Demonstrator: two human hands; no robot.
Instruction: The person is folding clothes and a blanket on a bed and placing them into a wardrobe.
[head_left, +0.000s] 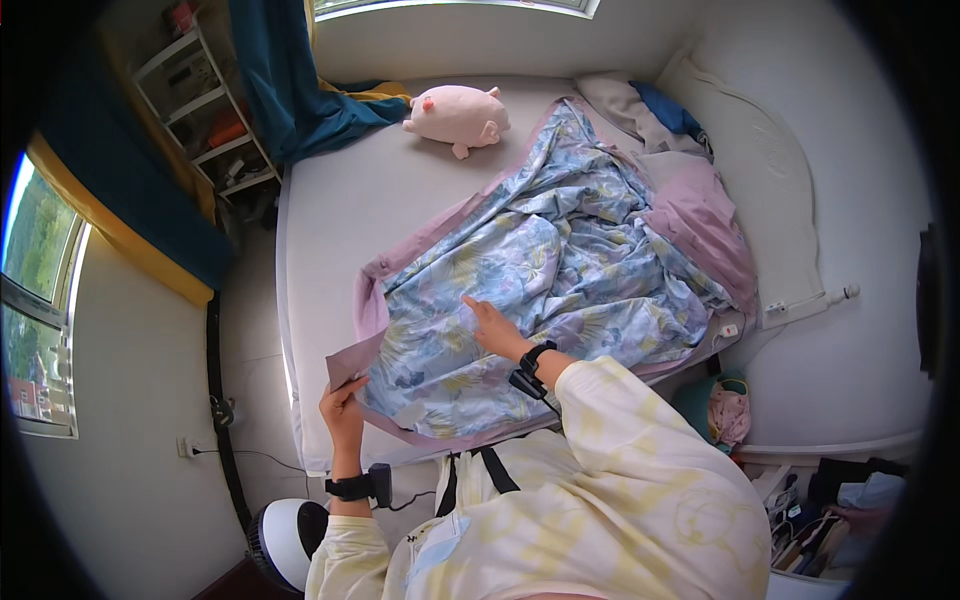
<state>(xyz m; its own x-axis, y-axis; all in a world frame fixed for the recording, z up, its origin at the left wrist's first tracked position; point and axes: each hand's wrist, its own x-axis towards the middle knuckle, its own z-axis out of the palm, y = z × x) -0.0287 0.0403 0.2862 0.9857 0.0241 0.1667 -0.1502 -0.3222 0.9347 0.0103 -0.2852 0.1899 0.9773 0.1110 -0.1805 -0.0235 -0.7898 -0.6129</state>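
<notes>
A blue floral quilt with a pink border lies spread and rumpled over the bed, folded in creases towards the headboard. My left hand grips a lifted pink corner of it at the bed's near left edge. Over the middle of the floral side is my right hand, fingers apart with the forefinger extended, holding nothing; whether it touches the cloth I cannot tell. Both wrists wear black straps with small devices.
A pink pig plush lies on the mattress near the window wall. Pillows are by the white headboard. Left are a shelf rack and teal curtains. A white fan and cable stand near my left arm.
</notes>
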